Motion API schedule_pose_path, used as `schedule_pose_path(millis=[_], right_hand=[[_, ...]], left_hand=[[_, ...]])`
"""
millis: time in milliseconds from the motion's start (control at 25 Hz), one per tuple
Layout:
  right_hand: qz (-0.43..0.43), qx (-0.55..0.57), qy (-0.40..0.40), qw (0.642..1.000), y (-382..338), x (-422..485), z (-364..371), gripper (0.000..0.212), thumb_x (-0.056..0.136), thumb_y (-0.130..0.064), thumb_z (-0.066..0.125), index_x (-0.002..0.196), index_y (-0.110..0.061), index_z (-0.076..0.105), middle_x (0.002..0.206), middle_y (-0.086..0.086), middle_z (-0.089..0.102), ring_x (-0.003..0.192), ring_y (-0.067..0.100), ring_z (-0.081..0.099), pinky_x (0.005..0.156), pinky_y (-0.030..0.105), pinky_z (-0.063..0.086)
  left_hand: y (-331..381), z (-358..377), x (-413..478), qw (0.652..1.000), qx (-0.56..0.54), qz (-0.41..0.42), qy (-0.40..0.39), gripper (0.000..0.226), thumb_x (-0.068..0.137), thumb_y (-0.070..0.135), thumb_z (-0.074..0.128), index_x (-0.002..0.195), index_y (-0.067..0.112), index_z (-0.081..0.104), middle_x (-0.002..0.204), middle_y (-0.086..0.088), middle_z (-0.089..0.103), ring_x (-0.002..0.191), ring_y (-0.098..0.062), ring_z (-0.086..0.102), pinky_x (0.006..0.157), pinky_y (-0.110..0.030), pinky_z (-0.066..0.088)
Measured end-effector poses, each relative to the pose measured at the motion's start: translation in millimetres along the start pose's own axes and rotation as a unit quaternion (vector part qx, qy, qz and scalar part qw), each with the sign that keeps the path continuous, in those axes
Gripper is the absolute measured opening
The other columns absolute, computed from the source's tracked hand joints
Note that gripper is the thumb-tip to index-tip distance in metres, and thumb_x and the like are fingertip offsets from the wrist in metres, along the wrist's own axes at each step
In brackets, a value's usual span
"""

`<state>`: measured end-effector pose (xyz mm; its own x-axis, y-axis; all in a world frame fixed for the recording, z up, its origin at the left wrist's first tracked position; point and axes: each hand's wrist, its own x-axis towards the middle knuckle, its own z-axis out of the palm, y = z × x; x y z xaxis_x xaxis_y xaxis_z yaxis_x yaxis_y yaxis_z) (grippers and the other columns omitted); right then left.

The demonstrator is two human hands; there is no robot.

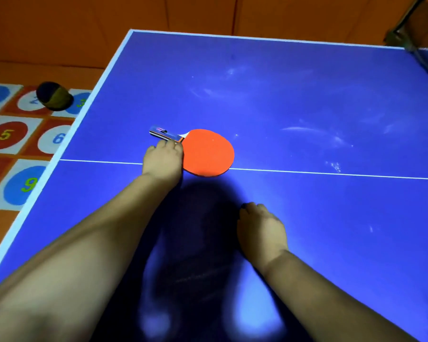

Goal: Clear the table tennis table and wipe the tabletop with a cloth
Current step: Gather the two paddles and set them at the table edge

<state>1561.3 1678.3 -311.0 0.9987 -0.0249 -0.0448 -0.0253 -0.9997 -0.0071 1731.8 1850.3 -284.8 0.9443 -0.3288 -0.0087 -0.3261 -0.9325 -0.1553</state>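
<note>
A table tennis paddle with an orange-red face lies flat on the blue table tennis table, across the white centre line. Its striped handle points to the left. My left hand reaches out beside the blade, fingertips touching the paddle where handle meets blade; no grip is visible. My right hand rests on the tabletop nearer to me, fingers bent downward, holding nothing. White smudges mark the table surface on the right. No cloth is in view.
The net and its post stand at the top right. The table's white-edged left side runs diagonally. On the orange floor to the left lie a numbered play mat and a dark round object.
</note>
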Motion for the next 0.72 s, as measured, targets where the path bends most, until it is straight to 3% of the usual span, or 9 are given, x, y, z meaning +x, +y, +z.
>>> schedule_pose_path(millis=[160, 320, 440, 520, 600, 680, 720], right_hand=[[-0.016, 0.019, 0.063, 0.998, 1.7, -4.2, 4.3, 0.020, 0.056, -0.007, 0.036, 0.052, -0.019, 0.050, 0.058, 0.003, 0.050, 0.049, 0.024, 0.051, 0.043, 0.024, 0.035], [-0.036, 0.017, 0.031, 0.999, 4.9, -2.4, 10.4, 0.021, 0.043, -0.003, 0.060, 0.054, -0.021, 0.054, 0.060, 0.002, 0.051, 0.051, 0.023, 0.052, 0.044, 0.023, 0.037], [-0.004, 0.027, 0.028, 0.999, 3.6, -7.7, 0.5, 0.021, 0.046, -0.008, 0.068, 0.064, -0.018, 0.063, 0.071, 0.002, 0.058, 0.062, 0.021, 0.060, 0.046, 0.023, 0.042], [0.029, 0.046, -0.044, 0.998, 5.6, -10.5, -12.9, 0.027, 0.071, -0.009, 0.063, 0.098, -0.012, 0.063, 0.105, 0.005, 0.058, 0.096, 0.024, 0.059, 0.067, 0.030, 0.049], [0.033, 0.079, -0.107, 0.991, 17.3, -19.0, -18.6, 0.036, 0.088, -0.008, 0.049, 0.124, -0.009, 0.050, 0.132, 0.005, 0.046, 0.123, 0.026, 0.044, 0.092, 0.035, 0.043], [-0.034, 0.068, -0.128, 0.989, 29.0, -39.4, -30.8, 0.038, 0.090, -0.010, 0.048, 0.128, -0.005, 0.051, 0.138, 0.009, 0.045, 0.137, 0.027, 0.033, 0.110, 0.034, 0.026], [-0.078, 0.056, -0.079, 0.992, 34.6, -53.1, -33.6, 0.034, 0.088, -0.011, 0.053, 0.120, -0.005, 0.059, 0.131, 0.011, 0.054, 0.136, 0.027, 0.036, 0.113, 0.032, 0.023]], left_hand=[[-13.1, 20.8, 41.5, 0.999, 0.030, 0.012, -0.027, 0.044, 0.097, 0.017, 0.030, 0.140, 0.012, 0.031, 0.147, -0.008, 0.035, 0.136, -0.026, 0.026, 0.109, -0.041, 0.021], [-17.3, 23.1, 48.0, 0.997, 0.076, 0.021, 0.009, 0.029, 0.092, 0.016, 0.041, 0.117, 0.009, 0.056, 0.118, -0.012, 0.053, 0.117, -0.031, 0.038, 0.101, -0.039, 0.026], [-23.8, 15.0, 28.5, 0.996, 0.053, 0.056, 0.037, 0.020, 0.089, 0.015, 0.050, 0.103, 0.005, 0.061, 0.105, -0.015, 0.057, 0.107, -0.033, 0.043, 0.091, -0.040, 0.030], [-18.4, -2.5, 6.6, 0.996, 0.027, 0.083, 0.031, 0.015, 0.088, 0.013, 0.052, 0.097, 0.002, 0.058, 0.100, -0.018, 0.059, 0.102, -0.035, 0.048, 0.083, -0.040, 0.034], [-3.3, -29.6, -20.6, 0.997, 0.000, 0.076, 0.009, 0.014, 0.091, 0.018, 0.050, 0.096, 0.005, 0.052, 0.097, -0.017, 0.061, 0.094, -0.035, 0.054, 0.070, -0.035, 0.033], [17.0, -55.0, -51.7, 0.997, -0.001, 0.075, 0.013, 0.013, 0.092, 0.020, 0.048, 0.095, 0.008, 0.048, 0.095, -0.015, 0.062, 0.087, -0.034, 0.059, 0.062, -0.032, 0.030], [28.1, -64.4, -68.1, 0.997, 0.006, 0.080, 0.015, 0.011, 0.092, 0.020, 0.046, 0.095, 0.009, 0.047, 0.095, -0.013, 0.063, 0.085, -0.033, 0.059, 0.061, -0.032, 0.029]])
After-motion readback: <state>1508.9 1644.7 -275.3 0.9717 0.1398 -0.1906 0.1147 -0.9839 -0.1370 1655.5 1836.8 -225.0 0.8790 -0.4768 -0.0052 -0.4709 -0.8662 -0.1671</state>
